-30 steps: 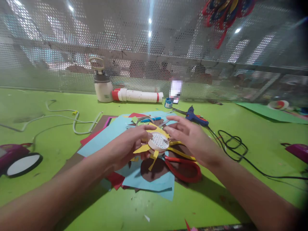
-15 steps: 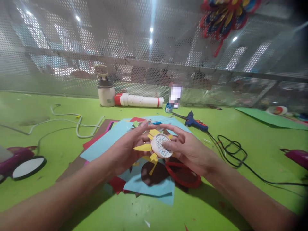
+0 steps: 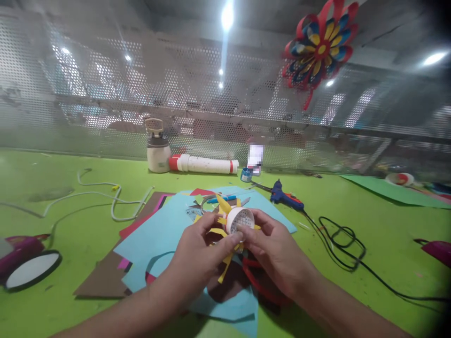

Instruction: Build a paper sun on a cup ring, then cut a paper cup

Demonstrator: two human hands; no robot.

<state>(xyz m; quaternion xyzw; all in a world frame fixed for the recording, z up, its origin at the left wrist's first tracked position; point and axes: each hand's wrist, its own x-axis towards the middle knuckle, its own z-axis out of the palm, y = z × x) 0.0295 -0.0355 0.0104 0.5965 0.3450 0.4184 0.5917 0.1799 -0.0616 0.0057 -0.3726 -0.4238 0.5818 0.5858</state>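
Between my two hands is a paper cup (image 3: 241,219) with yellow paper pieces around it and a dotted, lined pattern inside its round end. My left hand (image 3: 207,241) grips it from the left, its thumb at the lower rim. My right hand (image 3: 275,241) closes on it from the right, thumb pressed at the patterned face. Under the hands lie light blue paper sheets (image 3: 155,239) and a dark brown round piece (image 3: 221,284). Red-handled scissors (image 3: 262,281) are partly hidden below my right hand. A blue pen (image 3: 221,199) lies just beyond the cup.
A blue glue gun (image 3: 286,197) with a black cord (image 3: 347,239) lies to the right. Behind stand a bottle (image 3: 158,157), a white tube (image 3: 207,164) and a small blue jar (image 3: 246,175). A round mirror (image 3: 33,270) is at left. A paper flower (image 3: 321,49) hangs above.
The cup has turned so its open end faces more to the right. My left thumb has come down onto its rim. The camera view has tilted up, so the scene sits lower.
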